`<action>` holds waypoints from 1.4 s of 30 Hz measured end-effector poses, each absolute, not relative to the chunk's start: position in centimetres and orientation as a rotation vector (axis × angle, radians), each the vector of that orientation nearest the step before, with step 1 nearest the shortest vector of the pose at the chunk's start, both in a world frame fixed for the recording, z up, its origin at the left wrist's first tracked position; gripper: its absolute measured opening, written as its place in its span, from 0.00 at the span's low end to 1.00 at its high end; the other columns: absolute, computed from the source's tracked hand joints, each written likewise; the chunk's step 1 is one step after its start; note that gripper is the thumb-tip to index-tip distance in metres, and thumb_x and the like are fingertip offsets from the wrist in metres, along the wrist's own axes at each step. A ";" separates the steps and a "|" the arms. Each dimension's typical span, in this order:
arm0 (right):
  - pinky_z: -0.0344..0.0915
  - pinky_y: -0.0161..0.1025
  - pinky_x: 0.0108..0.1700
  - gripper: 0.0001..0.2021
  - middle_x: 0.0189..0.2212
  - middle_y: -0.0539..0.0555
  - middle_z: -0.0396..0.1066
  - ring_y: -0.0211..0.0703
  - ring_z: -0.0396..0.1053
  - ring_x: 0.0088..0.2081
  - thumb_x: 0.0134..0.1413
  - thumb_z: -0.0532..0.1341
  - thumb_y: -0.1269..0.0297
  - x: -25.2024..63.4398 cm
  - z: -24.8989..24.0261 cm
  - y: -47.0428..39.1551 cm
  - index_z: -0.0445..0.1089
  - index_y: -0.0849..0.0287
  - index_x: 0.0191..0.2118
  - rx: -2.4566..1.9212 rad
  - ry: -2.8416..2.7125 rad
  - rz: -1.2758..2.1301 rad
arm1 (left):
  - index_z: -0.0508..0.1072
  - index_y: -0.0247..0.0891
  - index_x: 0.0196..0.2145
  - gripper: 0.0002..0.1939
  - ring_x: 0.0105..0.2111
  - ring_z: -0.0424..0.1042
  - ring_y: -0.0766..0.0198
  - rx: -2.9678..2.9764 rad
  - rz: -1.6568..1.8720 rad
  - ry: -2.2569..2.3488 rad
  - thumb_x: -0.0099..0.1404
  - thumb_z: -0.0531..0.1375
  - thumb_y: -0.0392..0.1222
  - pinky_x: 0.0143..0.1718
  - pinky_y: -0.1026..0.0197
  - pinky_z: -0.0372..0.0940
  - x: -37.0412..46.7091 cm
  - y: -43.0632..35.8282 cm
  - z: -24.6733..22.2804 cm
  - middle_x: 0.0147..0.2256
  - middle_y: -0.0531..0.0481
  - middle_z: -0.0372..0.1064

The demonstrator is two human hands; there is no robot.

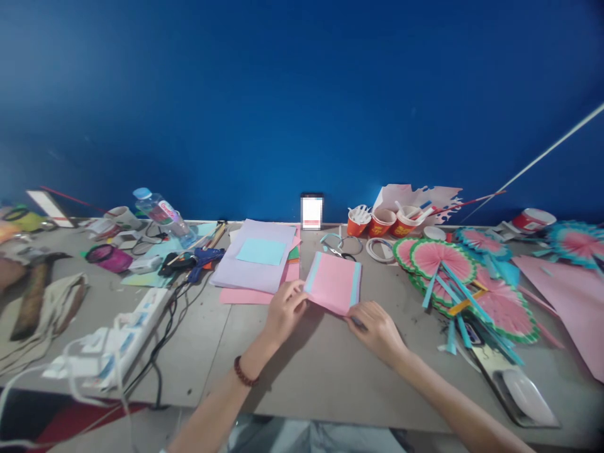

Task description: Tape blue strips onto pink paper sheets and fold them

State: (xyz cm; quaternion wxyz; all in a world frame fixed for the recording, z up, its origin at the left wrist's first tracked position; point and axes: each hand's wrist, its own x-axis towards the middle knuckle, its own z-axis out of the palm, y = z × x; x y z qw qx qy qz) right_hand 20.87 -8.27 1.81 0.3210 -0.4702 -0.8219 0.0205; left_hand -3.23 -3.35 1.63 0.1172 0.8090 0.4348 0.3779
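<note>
Just ahead of me in the head view, the pink paper [331,284] lies between my two hands on the desk [302,384], its blue side strips running away from me. My left hand [283,313] has its fingers pinched shut on the near left corner; my right hand [381,330] has its fingers curled closed on the near right corner. That near edge slants, its left end farther from me, its right end nearer. Purple paper [236,270] lies left of it, scissors [348,256] just beyond, paper fans [441,259] off to the right.
</note>
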 end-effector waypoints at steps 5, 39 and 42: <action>0.59 0.34 0.33 0.10 0.23 0.51 0.70 0.38 0.68 0.27 0.59 0.53 0.70 18.4 3.6 -9.3 0.68 0.58 0.28 -1.189 -2.127 0.051 | 0.73 0.40 0.39 0.10 0.46 0.69 0.59 1.805 1.319 1.188 0.60 0.56 0.36 0.43 0.58 0.69 -2.4 -2.2 3.3 0.47 0.44 0.66; 0.61 0.35 0.31 0.11 0.25 0.51 0.72 0.39 0.67 0.27 0.47 0.61 0.57 18.7 3.9 1.6 0.72 0.61 0.29 -1.306 -1.621 1.106 | 0.72 0.36 0.40 0.21 0.26 0.67 0.69 1.361 0.783 1.037 0.48 0.68 0.41 0.30 0.66 0.61 -0.4 2.1 4.8 0.28 0.53 0.67; 0.60 0.35 0.30 0.12 0.24 0.50 0.71 0.38 0.65 0.26 0.45 0.62 0.55 19.5 3.2 1.4 0.72 0.60 0.28 -1.339 -1.477 1.127 | 0.75 0.33 0.33 0.17 0.28 0.69 0.64 1.449 0.690 1.091 0.47 0.69 0.45 0.30 0.64 0.61 -1.6 2.5 4.3 0.26 0.50 0.70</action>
